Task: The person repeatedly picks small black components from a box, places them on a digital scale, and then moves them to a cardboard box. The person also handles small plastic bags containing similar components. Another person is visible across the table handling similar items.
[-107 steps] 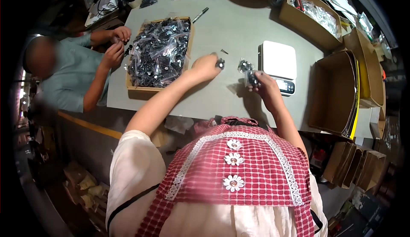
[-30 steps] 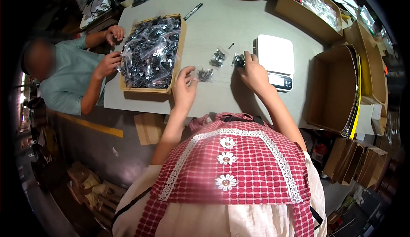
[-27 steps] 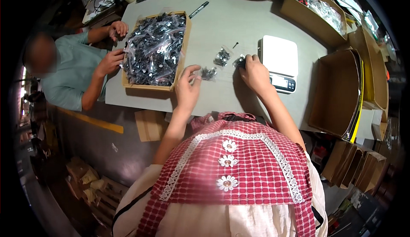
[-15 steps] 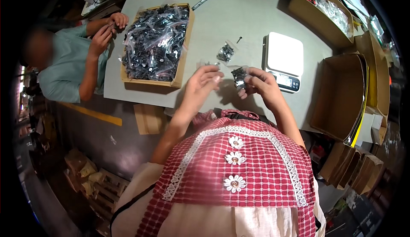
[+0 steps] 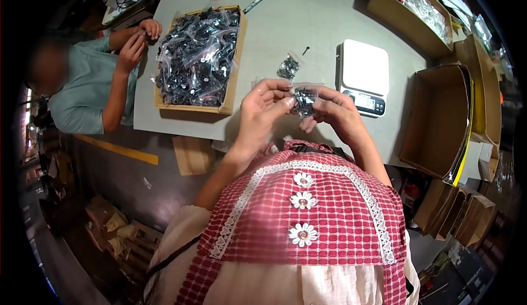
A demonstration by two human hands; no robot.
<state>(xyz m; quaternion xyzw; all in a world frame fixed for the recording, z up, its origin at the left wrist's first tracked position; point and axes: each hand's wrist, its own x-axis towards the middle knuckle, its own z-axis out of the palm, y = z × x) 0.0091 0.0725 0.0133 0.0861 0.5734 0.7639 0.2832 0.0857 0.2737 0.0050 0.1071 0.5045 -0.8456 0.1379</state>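
Both my hands hold one small clear bag of dark parts [image 5: 304, 99] close to my chest. My left hand [image 5: 262, 110] pinches its left edge and my right hand [image 5: 335, 115] grips its right side. A second small bag of dark parts [image 5: 287, 66] lies on the grey table [image 5: 296, 25] just beyond. A white digital scale [image 5: 363, 74] stands to the right of my hands. A shallow cardboard tray [image 5: 230, 93] heaped with several such bags sits to the left.
A person in a green shirt [image 5: 82, 93] sits at the table's left end, hands [image 5: 137, 41] raised by the tray. An open empty cardboard box [image 5: 439, 121] stands at right. Another box with bags [image 5: 409, 3] is at the back right. A black marker [image 5: 256, 2] lies behind the tray.
My hands left the table and came together toward my chest, lifting one small bag between them. One bag stays lying on the table.
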